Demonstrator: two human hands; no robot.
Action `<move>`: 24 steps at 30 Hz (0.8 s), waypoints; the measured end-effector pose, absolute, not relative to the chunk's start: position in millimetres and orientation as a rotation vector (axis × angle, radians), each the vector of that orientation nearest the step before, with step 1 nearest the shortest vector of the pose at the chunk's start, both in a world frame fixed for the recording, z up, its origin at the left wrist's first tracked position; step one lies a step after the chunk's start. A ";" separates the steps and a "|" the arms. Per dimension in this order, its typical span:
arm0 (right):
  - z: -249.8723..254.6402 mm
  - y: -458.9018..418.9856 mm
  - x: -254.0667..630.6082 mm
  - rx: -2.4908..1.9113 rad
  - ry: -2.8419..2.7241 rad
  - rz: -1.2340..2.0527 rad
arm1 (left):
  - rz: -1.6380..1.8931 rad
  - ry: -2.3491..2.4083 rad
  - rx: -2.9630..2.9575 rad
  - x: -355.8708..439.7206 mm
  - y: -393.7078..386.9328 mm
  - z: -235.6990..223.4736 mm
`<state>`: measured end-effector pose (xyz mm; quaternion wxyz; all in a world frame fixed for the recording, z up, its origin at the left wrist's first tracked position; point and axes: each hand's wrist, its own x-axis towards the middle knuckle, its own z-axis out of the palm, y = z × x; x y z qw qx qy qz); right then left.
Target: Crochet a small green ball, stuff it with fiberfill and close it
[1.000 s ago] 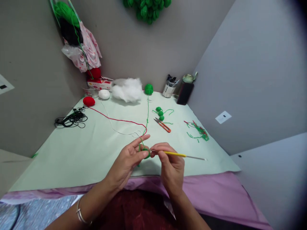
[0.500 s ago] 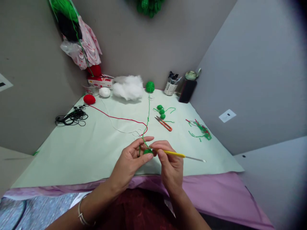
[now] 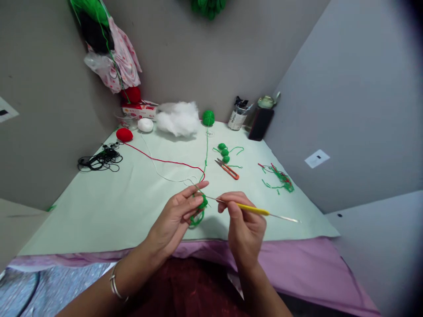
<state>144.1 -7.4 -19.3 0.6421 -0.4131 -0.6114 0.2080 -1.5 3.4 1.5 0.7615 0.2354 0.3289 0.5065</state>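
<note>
Head view, hands (image 3: 246, 231) gripping green crochet (image 3: 203, 202) and yellow hook (image 3: 254, 209), pale tabletop (image 3: 115, 211), grey walls (image 3: 185, 61)

My only feed: head-worn
I look forward and down, hands (image 3: 170, 215) close below, across the table (image 3: 115, 220) to the wall (image 3: 185, 66).

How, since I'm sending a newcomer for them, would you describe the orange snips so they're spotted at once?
On the pale table cover, look beyond the right hand to the small green balls. On their near side lie the snips, with pointed metal blades. Their orange handle sets them apart from those balls and the tangled yarn scraps farther right.
</note>
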 end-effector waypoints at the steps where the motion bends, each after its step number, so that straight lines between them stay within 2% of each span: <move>1: -18.7 -6.4 143.3 -0.942 -1.396 0.506 | 1.163 0.734 0.547 -0.5 3.0 1.4; 3: -20.2 -6.0 141.3 -0.926 -1.487 0.412 | 1.212 0.742 0.590 1.1 1.6 0.2; 6: -24.4 -7.6 141.8 -0.899 -1.562 0.236 | 1.041 0.678 0.525 -1.1 2.2 -2.4; 12: -22.2 -3.2 146.8 -0.847 -1.194 0.821 | 1.058 0.692 0.592 -9.1 6.4 -2.7; 20: -24.0 5.8 145.8 -0.760 -0.802 1.274 | 0.978 0.772 1.057 -16.4 4.6 -7.3; 24: -19.0 12.8 159.1 -0.618 -0.521 1.507 | 1.018 1.072 1.403 -50.7 19.8 -0.5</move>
